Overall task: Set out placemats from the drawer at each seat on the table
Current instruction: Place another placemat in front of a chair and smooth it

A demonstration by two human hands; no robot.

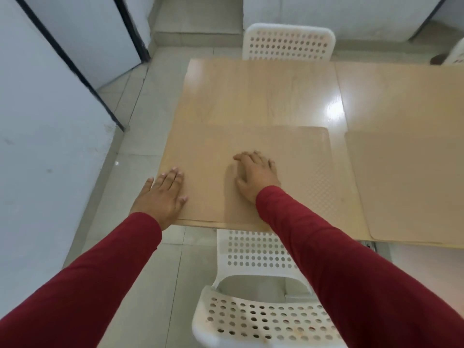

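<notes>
Both hands lie flat with fingers straight, gripping nothing: the left hand [163, 194] presses down on the near left corner of a mat [296, 177], and the right hand [253, 175] rests palm down near the mat's middle, fingers spread a little. That mat is a tan sheet almost the colour of the table [251, 94], lying square at the near seat, directly above the white chair [253, 249] tucked under the table edge.

A second mat [406, 187] already lies just beside it to the right, with a narrow strip of bare wood between them. To my eye she is smoothing and squaring this mat, so this seat is as good as finished.

The far chair [288, 42] across the table has bare wood in front of it, and part of another chair [455, 55] shows at the far right, also with no mat that I can see. Those seats look like the ones left. No spare mat or drawer is in view, so the next move probably means lifting both palms and going to fetch more.

The mat's near edge runs very close to the table's edge, and its left side seems to sit about flush with the table's left edge, though the matching colours make that hard to judge. A push toward either side would hang it over. Left of the table, tiled floor [130, 136] runs to a white wall panel [50, 121], which leaves a fair lane for walking round to the far side.
</notes>
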